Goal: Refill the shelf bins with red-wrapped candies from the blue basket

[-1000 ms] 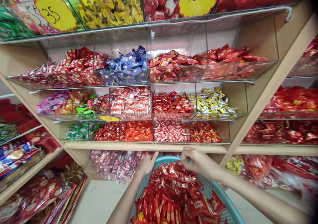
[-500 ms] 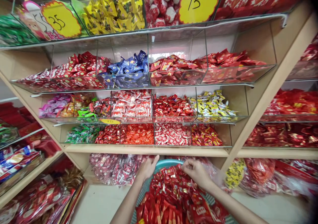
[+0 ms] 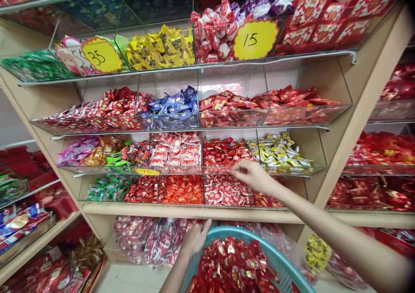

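Observation:
A teal plastic basket [image 3: 285, 258] full of red wrapped candies [image 3: 231, 262] is at the bottom of the view. My left hand [image 3: 196, 237] grips the basket's left rim, with its thumb pointing up and its other fingers mostly hidden. My right hand [image 3: 251, 175] is raised over the shelf fronts, its fingers curled closed; what they hold, if anything, is hidden. Behind it are a compartment of small red candies [image 3: 223, 150] and, just below, one of pink-and-white candies [image 3: 227, 190]. Yellow-and-white candies [image 3: 280, 152] lie to its right.
Clear dividers split the wooden shelves into candy compartments, among them blue candies [image 3: 175, 107] and yellow candies [image 3: 162, 48]. A yellow price tag [image 3: 256, 40] hangs above. Bagged candies [image 3: 160, 243] sit under the bottom board [image 3: 155, 210]. A wooden upright [image 3: 359, 111] stands at right.
My right hand has risen from the candies in the basket to the shelf compartments. My left hand stays at the basket's rim. The view has tilted upward, showing more of the top shelf.

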Action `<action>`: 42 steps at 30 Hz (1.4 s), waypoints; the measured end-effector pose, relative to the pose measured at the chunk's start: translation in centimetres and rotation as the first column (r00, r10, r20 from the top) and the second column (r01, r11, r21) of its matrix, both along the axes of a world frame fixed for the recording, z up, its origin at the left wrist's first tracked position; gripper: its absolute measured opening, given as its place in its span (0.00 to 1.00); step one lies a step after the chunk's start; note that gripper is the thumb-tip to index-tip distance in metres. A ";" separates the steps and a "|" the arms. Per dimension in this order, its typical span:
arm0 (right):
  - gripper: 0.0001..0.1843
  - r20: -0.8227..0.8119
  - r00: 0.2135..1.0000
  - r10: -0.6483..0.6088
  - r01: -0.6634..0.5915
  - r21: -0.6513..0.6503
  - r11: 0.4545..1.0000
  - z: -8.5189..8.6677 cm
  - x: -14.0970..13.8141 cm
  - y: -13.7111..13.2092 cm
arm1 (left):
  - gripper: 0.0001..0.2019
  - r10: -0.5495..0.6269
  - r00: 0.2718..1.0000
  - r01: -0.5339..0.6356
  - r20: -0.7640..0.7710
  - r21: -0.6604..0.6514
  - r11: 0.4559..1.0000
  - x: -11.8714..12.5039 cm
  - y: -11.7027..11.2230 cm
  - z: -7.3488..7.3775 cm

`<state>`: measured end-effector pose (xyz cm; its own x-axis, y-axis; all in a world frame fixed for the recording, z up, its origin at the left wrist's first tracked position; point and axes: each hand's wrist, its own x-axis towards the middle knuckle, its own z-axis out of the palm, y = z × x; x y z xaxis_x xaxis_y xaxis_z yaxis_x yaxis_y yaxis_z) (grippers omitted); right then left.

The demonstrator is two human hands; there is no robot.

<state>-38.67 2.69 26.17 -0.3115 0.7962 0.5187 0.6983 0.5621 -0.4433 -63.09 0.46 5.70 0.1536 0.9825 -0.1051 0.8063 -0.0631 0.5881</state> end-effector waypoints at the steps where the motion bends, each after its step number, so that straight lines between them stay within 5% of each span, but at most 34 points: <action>1: 0.08 0.023 0.999 -0.022 0.021 0.025 0.999 1.4 -0.5 1.1 | 0.40 -0.002 1.000 0.002 0.002 -0.004 1.000 0.0 0.0 0.0; 5: 0.07 0.148 0.977 -0.156 0.159 -0.009 0.987 3.6 -2.9 5.1 | 0.40 0.012 1.000 -0.012 0.001 -0.006 1.000 -0.2 0.0 0.0; 12: 0.08 0.194 0.964 -0.182 0.217 -0.178 0.960 1.8 -5.0 8.6 | 0.40 0.013 0.999 -0.014 0.045 0.013 1.000 -0.5 0.0 -0.3; 23: 0.08 0.297 0.933 -0.205 0.271 -0.199 0.942 3.0 -6.9 8.8 | 0.39 0.026 0.998 -0.025 0.059 -0.016 1.000 -0.4 0.0 -0.7; 35: 0.28 0.421 0.853 -0.309 0.442 -0.264 0.857 3.3 -10.8 8.9 | 0.38 0.009 0.998 -0.008 0.061 -0.011 1.000 -0.4 0.0 -0.1; 42: 0.24 0.429 0.842 -0.325 0.457 -0.251 0.853 3.0 -11.3 8.9 | 0.39 0.010 0.999 -0.009 0.048 -0.014 1.000 -0.2 -0.1 0.1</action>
<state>-49.97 11.63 29.19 -0.0462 0.9921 0.1167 0.9716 0.0718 -0.2256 -63.33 0.32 5.84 0.1498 0.9824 -0.1113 0.7774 -0.0475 0.6272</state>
